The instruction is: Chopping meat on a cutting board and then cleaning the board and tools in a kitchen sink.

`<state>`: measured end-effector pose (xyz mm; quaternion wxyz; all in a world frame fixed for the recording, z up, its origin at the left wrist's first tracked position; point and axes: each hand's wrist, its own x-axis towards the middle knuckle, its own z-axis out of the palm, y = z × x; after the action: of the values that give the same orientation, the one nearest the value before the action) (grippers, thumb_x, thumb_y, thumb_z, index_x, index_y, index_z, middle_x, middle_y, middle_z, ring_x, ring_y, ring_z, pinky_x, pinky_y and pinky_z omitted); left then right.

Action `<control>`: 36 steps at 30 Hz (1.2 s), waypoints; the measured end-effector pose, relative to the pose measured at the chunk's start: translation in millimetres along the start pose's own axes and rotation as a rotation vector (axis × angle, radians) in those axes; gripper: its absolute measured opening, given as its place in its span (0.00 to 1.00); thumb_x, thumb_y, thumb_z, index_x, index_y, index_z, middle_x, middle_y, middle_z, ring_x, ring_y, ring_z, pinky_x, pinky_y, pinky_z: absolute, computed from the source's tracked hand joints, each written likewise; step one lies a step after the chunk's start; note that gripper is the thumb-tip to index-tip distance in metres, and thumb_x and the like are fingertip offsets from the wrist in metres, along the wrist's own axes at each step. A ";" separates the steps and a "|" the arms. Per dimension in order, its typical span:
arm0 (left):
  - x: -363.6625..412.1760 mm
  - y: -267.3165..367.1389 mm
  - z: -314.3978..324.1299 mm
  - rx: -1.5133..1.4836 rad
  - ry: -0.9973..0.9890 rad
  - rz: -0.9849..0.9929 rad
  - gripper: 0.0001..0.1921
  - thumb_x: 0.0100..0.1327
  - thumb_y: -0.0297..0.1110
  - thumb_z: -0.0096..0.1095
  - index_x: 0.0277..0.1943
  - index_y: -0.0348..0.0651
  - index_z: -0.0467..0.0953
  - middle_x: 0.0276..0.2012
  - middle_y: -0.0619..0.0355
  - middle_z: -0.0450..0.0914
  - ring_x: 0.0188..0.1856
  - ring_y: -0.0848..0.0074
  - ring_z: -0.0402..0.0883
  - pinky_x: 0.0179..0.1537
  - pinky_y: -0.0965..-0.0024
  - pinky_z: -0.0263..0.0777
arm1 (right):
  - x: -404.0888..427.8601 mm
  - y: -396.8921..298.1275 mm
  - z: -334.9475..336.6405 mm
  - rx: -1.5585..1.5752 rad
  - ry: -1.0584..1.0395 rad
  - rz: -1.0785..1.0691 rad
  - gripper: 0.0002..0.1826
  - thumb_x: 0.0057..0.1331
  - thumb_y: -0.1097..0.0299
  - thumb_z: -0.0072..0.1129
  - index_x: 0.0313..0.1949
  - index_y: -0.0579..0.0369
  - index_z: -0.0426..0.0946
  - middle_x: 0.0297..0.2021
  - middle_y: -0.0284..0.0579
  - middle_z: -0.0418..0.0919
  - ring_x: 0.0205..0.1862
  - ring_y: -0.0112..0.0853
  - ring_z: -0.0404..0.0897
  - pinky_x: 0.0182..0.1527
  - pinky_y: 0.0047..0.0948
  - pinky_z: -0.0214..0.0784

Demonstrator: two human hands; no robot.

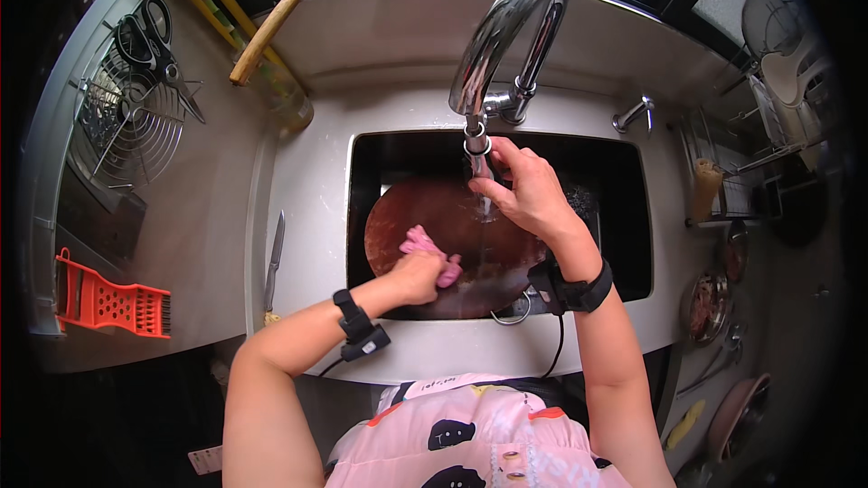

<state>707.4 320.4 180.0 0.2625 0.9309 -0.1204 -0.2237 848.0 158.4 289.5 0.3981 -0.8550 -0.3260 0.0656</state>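
Note:
A round brown cutting board [468, 237] with a metal ring handle [513, 315] lies tilted in the dark sink [627, 217]. My left hand [418, 276] grips a crumpled pink cloth [434, 254] against the board's left part. At the chrome faucet [510, 34], my right hand [529, 193] holds the spray nozzle [479, 156] between thumb and fingers. Water runs from the nozzle onto the board.
Left of the sink lie a knife [274, 261], a red grater [112, 305], black-handled scissors [159, 54] and a wire rack [139, 129]. A wooden-handled pan [271, 34] stands behind. To the right are a dish rack [780, 142] and a bowl of food [706, 308].

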 end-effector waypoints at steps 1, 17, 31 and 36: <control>8.4 15.0 9.0 -0.066 0.070 0.130 0.15 0.46 0.19 0.55 0.40 0.39 0.78 0.34 0.42 0.78 0.42 0.51 0.78 0.42 0.54 0.71 | -1.1 2.6 0.1 -0.005 0.004 0.003 0.26 0.53 0.64 0.67 0.51 0.52 0.70 0.39 0.46 0.81 0.41 0.43 0.76 0.46 0.39 0.69; 102.7 -148.3 5.1 0.239 -0.013 -0.389 0.14 0.60 0.31 0.53 0.47 0.40 0.80 0.46 0.47 0.80 0.49 0.57 0.80 0.48 0.60 0.75 | -5.0 -7.2 -6.8 -0.075 0.038 -0.013 0.25 0.54 0.65 0.67 0.51 0.53 0.71 0.39 0.47 0.80 0.42 0.44 0.77 0.46 0.39 0.70; 17.7 17.4 32.5 -0.418 0.230 0.344 0.19 0.51 0.17 0.53 0.48 0.35 0.77 0.46 0.44 0.78 0.51 0.55 0.76 0.54 0.61 0.69 | -7.4 -2.1 -10.6 -0.125 0.006 -0.002 0.25 0.53 0.60 0.67 0.51 0.49 0.71 0.36 0.45 0.80 0.37 0.43 0.78 0.42 0.39 0.71; 101.7 55.7 50.4 -0.412 0.056 0.527 0.12 0.51 0.17 0.55 0.40 0.38 0.75 0.34 0.50 0.77 0.40 0.60 0.77 0.43 0.62 0.70 | -6.8 -1.2 -10.9 -0.122 -0.009 -0.001 0.26 0.53 0.61 0.67 0.51 0.50 0.71 0.36 0.45 0.80 0.37 0.43 0.78 0.42 0.39 0.71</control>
<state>765.9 217.3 135.9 0.4973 0.8008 -0.3019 -0.1421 846.1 147.8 296.7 0.3439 -0.8771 -0.3316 0.0494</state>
